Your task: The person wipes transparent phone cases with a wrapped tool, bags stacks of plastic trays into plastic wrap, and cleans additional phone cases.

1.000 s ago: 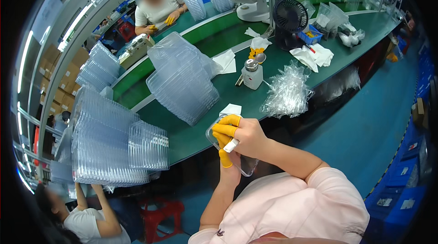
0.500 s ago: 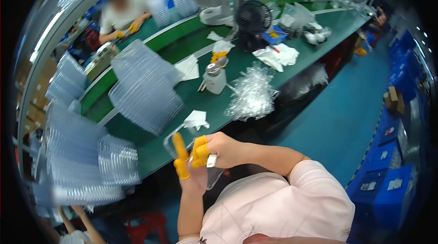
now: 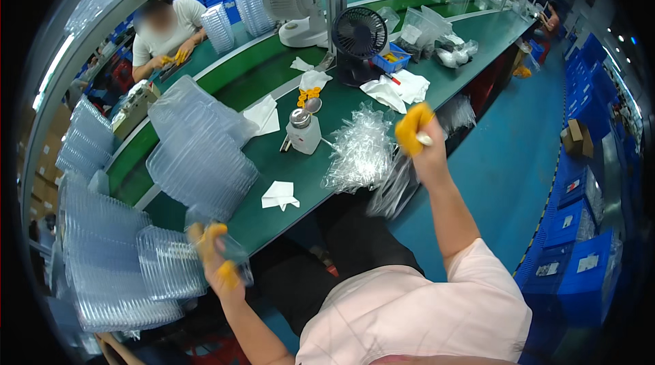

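Note:
My left hand [image 3: 222, 263], yellow finger cots on its fingers, holds a thin clear plastic piece [image 3: 237, 250] beside the table's near edge. Motion blurs both the hand and the piece. My right hand [image 3: 421, 138], also in yellow finger cots, is closed and raised right of a heap of crumpled clear film [image 3: 361, 153]. A small white object [image 3: 424, 138] shows in its grip; its kind is unclear. Blurred clear plastic film [image 3: 396, 189] hangs below this hand and seems to be held by it. A folded white cloth [image 3: 280, 195] lies between my hands on the green table [image 3: 310, 191].
Stacked clear trays [image 3: 201, 153] stand left, with more stacks [image 3: 102, 249] nearer me. A pump bottle [image 3: 303, 132], black fan [image 3: 359, 34], white fan [image 3: 295, 7] and blue bin [image 3: 392, 58] are on the table. Across the conveyor [image 3: 239, 89] a co-worker [image 3: 174, 31] sits.
My hands have moved apart: the left went left with the clear piece, the right went up and right toward the film heap. Film now trails below the right hand.

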Motion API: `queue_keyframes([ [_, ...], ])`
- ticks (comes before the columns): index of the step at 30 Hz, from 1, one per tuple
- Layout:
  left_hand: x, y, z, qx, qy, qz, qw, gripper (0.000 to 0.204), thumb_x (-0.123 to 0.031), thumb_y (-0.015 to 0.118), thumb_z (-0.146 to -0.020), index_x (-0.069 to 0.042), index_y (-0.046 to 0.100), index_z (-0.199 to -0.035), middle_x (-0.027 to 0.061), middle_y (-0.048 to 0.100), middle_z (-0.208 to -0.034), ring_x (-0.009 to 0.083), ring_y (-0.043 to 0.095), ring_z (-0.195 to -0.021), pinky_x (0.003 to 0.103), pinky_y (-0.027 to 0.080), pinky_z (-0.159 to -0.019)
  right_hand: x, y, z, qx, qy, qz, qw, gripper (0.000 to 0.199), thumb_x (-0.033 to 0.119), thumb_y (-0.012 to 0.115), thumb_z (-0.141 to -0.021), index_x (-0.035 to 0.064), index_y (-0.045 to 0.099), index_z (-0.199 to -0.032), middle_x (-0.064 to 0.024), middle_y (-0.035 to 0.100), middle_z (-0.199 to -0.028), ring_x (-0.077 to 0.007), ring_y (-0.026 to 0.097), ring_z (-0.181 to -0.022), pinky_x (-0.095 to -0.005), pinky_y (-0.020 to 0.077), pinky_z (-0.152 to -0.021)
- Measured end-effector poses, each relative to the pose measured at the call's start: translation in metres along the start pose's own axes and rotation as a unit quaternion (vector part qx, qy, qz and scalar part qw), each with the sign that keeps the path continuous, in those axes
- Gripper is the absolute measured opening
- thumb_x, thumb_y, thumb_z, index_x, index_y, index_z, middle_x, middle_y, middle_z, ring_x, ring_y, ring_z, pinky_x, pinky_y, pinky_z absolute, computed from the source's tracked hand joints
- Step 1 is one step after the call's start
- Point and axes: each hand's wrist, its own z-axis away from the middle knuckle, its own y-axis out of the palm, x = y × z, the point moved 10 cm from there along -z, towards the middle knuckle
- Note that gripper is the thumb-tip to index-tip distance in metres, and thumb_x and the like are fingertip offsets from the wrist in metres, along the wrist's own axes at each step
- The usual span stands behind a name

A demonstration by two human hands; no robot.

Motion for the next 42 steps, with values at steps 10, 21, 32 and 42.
queue_keyframes([
  [10, 0.071, 0.023, 0.012, 0.212, -0.121, -0.529, 0.813, 0.086, -0.032, 0.077, -0.054, 0.007, 0.038, -0.120, 0.0233, 0.039, -0.118, 0.0389, 0.028, -0.114, 0.044, 0.024, -0.096, -0.048, -0.024, -0.032, -0.071, 0.073, -0.017, 0.995, 0.038, 0.018, 0.052, -0.084, 0.0003, 0.044, -0.116, 0.0006, 0.045, -0.069, -0.0065, 0.036, -0.054, -0.0210, 0.0327, -0.049],
  [21, 0.052, 0.009, 0.026, 0.094, -0.115, -0.494, 0.857, 0.080, -0.027, 0.080, -0.049, 0.006, 0.042, -0.111, 0.0217, 0.038, -0.116, 0.0370, 0.027, -0.116, 0.043, 0.025, -0.096, -0.122, 0.087, 0.016, 0.210, 0.161, -0.005, 0.964, 0.055, 0.050, 0.029, -0.087, 0.0017, 0.053, -0.100, -0.0071, 0.056, -0.091, -0.0123, 0.052, -0.081, -0.0277, 0.0422, -0.075],
  [32, 0.052, -0.013, 0.048, 0.043, -0.112, -0.464, 0.878, 0.078, -0.027, 0.080, -0.050, 0.006, 0.042, -0.110, 0.0178, 0.040, -0.116, 0.0364, 0.024, -0.120, 0.044, 0.026, -0.097, -0.152, 0.163, 0.031, 0.210, 0.212, -0.136, 0.945, 0.041, 0.031, 0.027, -0.093, 0.0000, 0.052, -0.103, -0.0057, 0.057, -0.087, -0.0110, 0.052, -0.081, -0.0244, 0.0422, -0.070],
  [42, 0.069, 0.015, 0.035, 0.105, -0.097, -0.481, 0.865, 0.075, -0.028, 0.076, -0.055, 0.006, 0.042, -0.113, 0.0207, 0.040, -0.119, 0.0360, 0.026, -0.120, 0.042, 0.026, -0.097, -0.162, 0.162, 0.064, 0.243, 0.316, -0.195, 0.896, 0.014, 0.009, 0.055, -0.082, -0.0011, 0.053, -0.090, -0.0063, 0.056, -0.075, -0.0096, 0.053, -0.061, -0.0199, 0.0413, -0.051],
])
